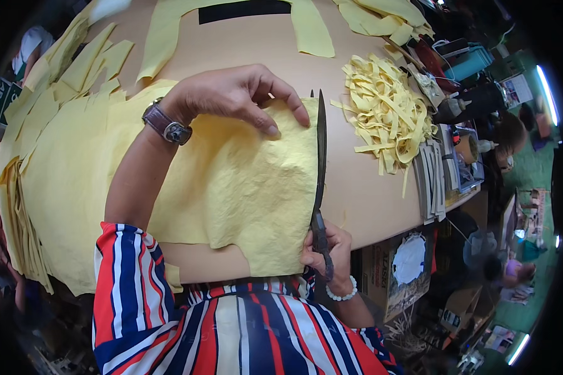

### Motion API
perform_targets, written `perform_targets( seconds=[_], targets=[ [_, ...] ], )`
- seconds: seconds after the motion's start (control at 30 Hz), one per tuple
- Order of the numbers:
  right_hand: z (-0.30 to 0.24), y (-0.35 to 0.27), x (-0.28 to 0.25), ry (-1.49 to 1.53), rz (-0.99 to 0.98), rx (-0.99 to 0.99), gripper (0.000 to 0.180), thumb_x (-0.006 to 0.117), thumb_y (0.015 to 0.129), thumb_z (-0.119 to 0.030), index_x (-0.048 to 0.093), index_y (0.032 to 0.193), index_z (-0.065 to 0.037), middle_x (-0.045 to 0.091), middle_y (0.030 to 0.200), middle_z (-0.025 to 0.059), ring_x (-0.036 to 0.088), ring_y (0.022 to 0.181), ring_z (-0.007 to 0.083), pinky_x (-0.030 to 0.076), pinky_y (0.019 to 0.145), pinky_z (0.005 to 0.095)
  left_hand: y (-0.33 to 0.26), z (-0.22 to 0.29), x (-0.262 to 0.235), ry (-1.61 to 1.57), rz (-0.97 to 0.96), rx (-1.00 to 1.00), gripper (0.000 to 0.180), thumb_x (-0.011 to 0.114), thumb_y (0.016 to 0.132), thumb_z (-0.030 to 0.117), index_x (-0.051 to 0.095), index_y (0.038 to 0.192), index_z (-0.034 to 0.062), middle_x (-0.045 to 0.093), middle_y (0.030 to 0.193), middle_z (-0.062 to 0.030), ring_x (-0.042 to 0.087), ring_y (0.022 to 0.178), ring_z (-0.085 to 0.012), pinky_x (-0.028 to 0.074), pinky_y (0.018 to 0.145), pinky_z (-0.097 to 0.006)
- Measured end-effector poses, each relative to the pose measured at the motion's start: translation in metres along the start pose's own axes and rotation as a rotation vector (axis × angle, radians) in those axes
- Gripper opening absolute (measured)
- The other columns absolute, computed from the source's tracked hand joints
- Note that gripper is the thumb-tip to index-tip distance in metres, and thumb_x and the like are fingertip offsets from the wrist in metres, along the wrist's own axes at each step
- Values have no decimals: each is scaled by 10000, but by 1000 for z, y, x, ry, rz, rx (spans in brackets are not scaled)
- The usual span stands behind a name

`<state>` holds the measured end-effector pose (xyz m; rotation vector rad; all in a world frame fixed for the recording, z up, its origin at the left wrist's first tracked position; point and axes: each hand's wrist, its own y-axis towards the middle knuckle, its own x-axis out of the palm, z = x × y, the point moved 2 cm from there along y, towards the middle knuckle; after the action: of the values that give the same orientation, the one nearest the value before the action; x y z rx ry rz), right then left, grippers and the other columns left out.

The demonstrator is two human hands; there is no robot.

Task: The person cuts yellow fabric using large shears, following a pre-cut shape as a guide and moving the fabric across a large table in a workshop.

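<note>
Now | left hand [238, 94] flat on one yellow sheet [244, 187] | right hand [325, 250] gripping one scissors [320, 162]

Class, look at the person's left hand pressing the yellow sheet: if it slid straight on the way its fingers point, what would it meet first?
Most likely the dark scissors blade along the yellow sheet's edge, just beyond the left hand's fingertips; the pile of cut strips lies farther.

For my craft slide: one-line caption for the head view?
Left hand pins crinkled yellow sheet while right hand runs long dark scissors along its edge.
</note>
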<state>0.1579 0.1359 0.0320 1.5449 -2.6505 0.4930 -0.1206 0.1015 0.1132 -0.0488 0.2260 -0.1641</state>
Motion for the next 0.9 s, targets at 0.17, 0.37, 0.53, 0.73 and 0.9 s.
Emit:
perform_targets(
  seconds=[0.17,0.37,0.53,0.73,0.9],
  targets=[
    [5,2,1,18,-5,-26,421,865,593,-225,518,723,-26,466,669,-42,419,584,28,335,510,170,-3,1,0,15,-2,-14,379,710,699,30,623,1067,7,632,994,-15,515,767,-38,398,658,-171],
    [12,-2,3,4,30,40,353,835,637,-162,513,693,-29,472,620,-43,429,540,20,333,469,171,-5,-6,-1,-15,17,-85,393,705,687,10,620,1070,-3,622,1039,-55,548,929,-99,408,802,-207],
    [7,-5,6,-73,40,61,306,801,678,-106,505,672,-31,494,566,-40,450,496,13,334,429,171,-8,-7,-2,-6,29,-113,395,702,682,-2,620,1068,-8,620,1040,-68,550,960,-126,405,860,-234],
    [7,-11,-1,-79,30,33,316,808,674,-127,504,678,-37,490,562,-44,441,492,11,334,432,177,-18,-20,2,-114,31,-76,395,694,684,-8,619,1072,-9,619,1042,-71,529,1027,-160,364,933,-266],
    [0,-5,-17,-100,95,-57,297,794,675,-128,511,698,-41,470,583,-53,424,490,7,309,424,177,-28,-17,5,-122,57,-26,398,666,698,-34,611,1091,-6,614,1064,-72,526,1035,-160,357,947,-268]
  ],
)
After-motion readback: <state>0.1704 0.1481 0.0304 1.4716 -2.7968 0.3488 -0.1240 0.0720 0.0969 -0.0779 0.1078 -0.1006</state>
